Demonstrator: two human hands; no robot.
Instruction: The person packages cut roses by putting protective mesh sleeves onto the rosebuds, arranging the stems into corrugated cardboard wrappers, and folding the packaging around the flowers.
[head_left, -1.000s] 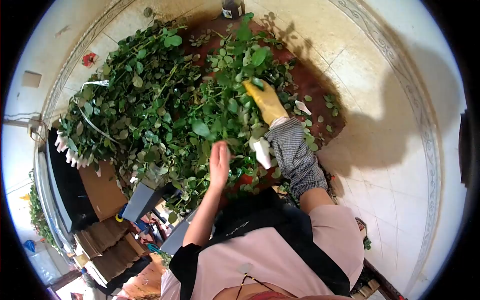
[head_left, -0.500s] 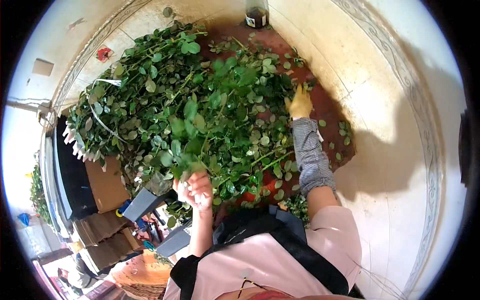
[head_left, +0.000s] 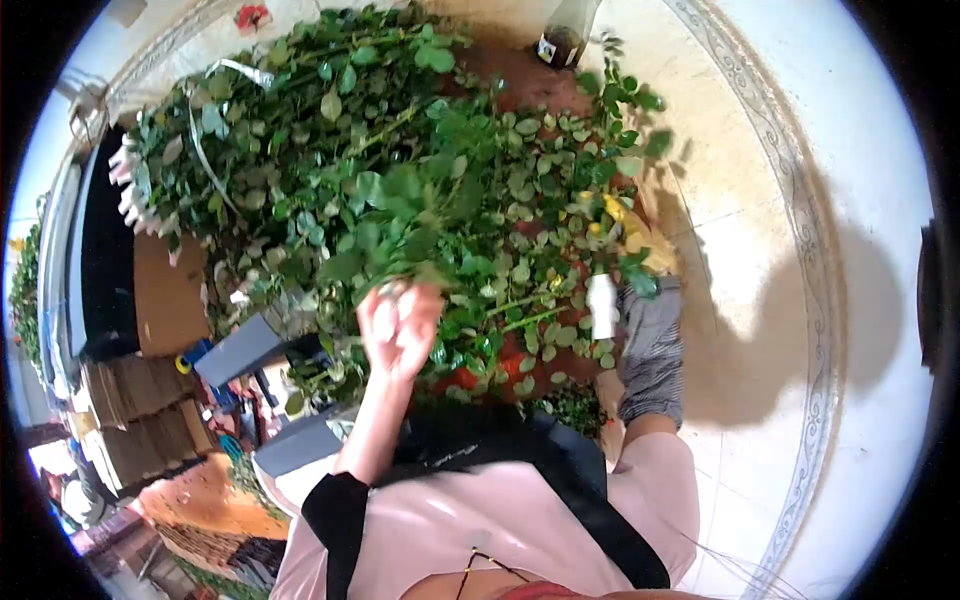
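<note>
Compared with half a second earlier, the gloved right hand (head_left: 642,238) had raised a leafy stem (head_left: 628,164), apparently gripped, at the table's (head_left: 525,88) right edge, white bud (head_left: 603,305) downward, so one stem was likely in work; the left hand (head_left: 402,325) remained curled toward the near edge, its hold on blurred leaves (head_left: 400,205) impossible to tell.

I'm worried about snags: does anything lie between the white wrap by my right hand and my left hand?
Yes: in this view, leafy stems lie between the white wrap and your left hand, and might catch it.
</note>
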